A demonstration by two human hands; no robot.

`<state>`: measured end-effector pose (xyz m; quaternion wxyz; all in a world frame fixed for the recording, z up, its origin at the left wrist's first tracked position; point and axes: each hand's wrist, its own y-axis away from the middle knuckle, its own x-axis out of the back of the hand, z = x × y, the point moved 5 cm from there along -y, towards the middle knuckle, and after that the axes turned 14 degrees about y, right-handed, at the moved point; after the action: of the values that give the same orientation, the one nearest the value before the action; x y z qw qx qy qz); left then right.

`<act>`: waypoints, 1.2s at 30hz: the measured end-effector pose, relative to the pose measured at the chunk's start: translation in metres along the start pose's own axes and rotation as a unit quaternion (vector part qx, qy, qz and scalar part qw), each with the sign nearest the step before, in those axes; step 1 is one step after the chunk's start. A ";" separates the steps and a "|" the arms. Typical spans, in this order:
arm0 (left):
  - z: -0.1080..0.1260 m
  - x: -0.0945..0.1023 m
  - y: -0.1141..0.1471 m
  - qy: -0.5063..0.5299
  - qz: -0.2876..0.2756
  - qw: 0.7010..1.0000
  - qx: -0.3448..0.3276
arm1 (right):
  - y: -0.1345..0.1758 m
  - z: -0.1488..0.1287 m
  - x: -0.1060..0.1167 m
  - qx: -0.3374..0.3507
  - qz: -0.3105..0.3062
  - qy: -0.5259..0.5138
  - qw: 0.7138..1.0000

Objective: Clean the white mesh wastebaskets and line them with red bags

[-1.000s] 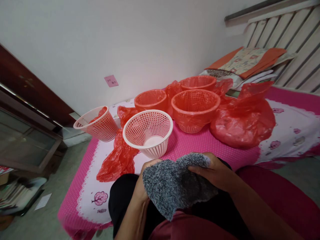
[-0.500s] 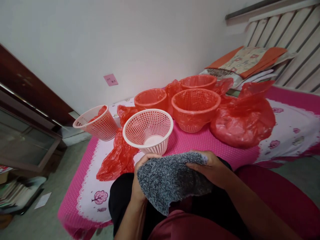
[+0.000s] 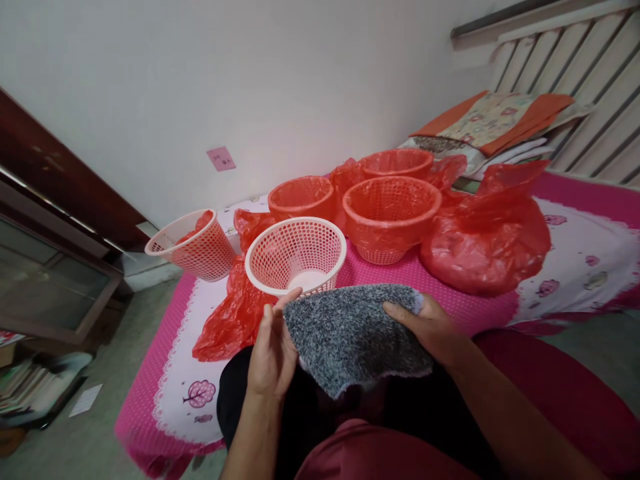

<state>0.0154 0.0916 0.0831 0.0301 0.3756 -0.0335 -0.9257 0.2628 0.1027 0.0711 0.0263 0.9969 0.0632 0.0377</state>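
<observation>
A grey, fuzzy cloth (image 3: 357, 333) with a pale edge is stretched out above my lap. My right hand (image 3: 425, 327) grips its right end, thumb on top and the other fingers hidden underneath. At the left end, my left hand (image 3: 275, 350) has its thumb and fingers apart, palm turned toward the cloth; part of the fingers is behind the cloth's edge. Just beyond the cloth stands a white plastic mesh basket (image 3: 257, 267), its inside showing no bag.
Red bags line several baskets, among them the right front basket (image 3: 393, 220). A stuffed red bag (image 3: 485, 247) sits to the right. A loose red bag (image 3: 233, 323) and a tilted white basket (image 3: 207, 257) lie leftward on the pink cloth-covered table (image 3: 145, 380).
The cloth has risen a little, away from my body. My left hand has loosened from its left edge and spread its fingers, while my right hand keeps its grip.
</observation>
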 end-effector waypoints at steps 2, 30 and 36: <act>-0.015 -0.004 0.001 -0.006 -0.005 1.000 0.026 | -0.002 0.000 -0.002 0.015 0.015 0.014 1.000; 0.003 0.003 -0.004 -0.215 -0.004 0.975 -0.050 | -0.015 0.009 -0.007 0.020 -0.178 0.024 0.983; -0.009 0.005 -0.006 -0.107 0.054 0.993 -0.020 | -0.014 0.032 -0.027 -0.027 -0.086 -0.177 0.980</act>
<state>0.0179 0.0965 0.0727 0.0834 0.2715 -0.0386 -0.9580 0.2367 0.1116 0.0361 0.0668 0.9777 0.1419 -0.1398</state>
